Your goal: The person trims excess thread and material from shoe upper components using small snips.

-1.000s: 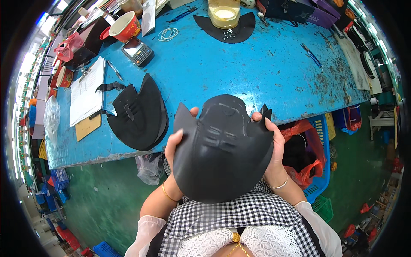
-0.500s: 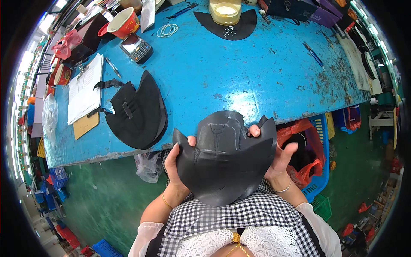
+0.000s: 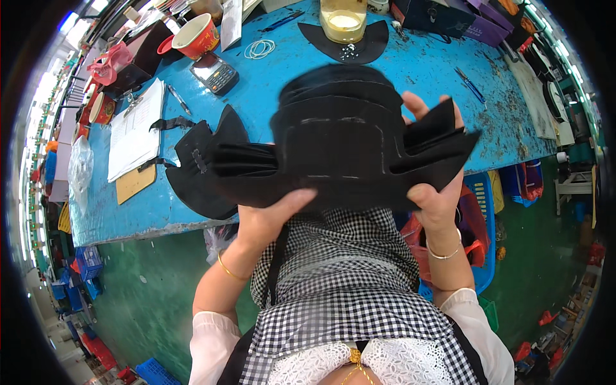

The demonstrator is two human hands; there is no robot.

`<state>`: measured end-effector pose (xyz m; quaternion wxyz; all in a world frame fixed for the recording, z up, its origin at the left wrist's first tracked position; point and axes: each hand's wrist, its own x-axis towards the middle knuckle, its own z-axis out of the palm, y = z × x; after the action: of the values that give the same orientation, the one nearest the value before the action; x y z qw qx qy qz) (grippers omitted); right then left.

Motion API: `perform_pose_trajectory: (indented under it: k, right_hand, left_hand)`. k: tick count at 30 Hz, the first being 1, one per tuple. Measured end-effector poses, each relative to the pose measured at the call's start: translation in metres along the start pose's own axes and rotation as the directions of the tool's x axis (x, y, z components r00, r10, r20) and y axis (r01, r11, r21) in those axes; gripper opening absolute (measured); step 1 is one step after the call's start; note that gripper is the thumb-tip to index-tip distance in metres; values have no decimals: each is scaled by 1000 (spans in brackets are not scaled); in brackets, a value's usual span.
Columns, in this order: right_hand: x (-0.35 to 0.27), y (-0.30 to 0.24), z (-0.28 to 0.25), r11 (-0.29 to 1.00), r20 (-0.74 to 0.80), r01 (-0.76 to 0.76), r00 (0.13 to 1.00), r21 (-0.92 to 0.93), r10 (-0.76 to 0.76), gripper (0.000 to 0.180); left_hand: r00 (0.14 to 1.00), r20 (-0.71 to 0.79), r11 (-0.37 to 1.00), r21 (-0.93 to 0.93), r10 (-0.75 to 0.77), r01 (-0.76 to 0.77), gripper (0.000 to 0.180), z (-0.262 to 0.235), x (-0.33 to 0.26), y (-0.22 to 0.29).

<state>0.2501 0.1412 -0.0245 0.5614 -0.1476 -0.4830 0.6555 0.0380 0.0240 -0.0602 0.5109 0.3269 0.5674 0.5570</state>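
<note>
Both hands hold up a thick stack of black shoe-upper pieces [image 3: 333, 147], with pale marking lines on the front piece and winged ends whose layers fan apart. My left hand [image 3: 266, 215] grips the lower left, thumb across the front, other fingers mostly hidden behind. My right hand [image 3: 443, 199] is closed round the right end, thumb in front and fingertips showing above and behind. Left of the held stack, and partly covered by it, a second black stack [image 3: 192, 186] lies on the blue table [image 3: 507, 128], with a black strap [image 3: 172, 123] at its edge.
A clipboard with papers [image 3: 136, 131], a pen [image 3: 179, 101], a handheld keypad device [image 3: 216, 76] and a red paper bowl [image 3: 196, 37] stand at left. A jar [image 3: 343, 29] rests on a black piece at the back. Tweezers [image 3: 470, 85] lie at right; a blue basket [image 3: 478, 192] stands below.
My hands have raised the black stack up and away from my lap and tilted it, so its layered ends now show. Both thumbs have come to the front face.
</note>
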Motion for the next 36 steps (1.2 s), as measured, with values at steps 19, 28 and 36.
perform_pose_trajectory:
  k: [19,28,36]
  right_hand:
    - [-12,18,-1,972,-161,-175,975,-157,150,70]
    - [-31,4,-12,976,-73,-215,973,46,218,118]
    - [-71,12,-30,812,58,-402,906,423,419,104]
  left_hand:
    - [764,-158,778,205,625,-594,48,18,25,-23]
    - [947,241,778,-544,-213,314,61,22,-19,-13]
    - [858,332,491,-713,-391,500,87,10,-76,-42]
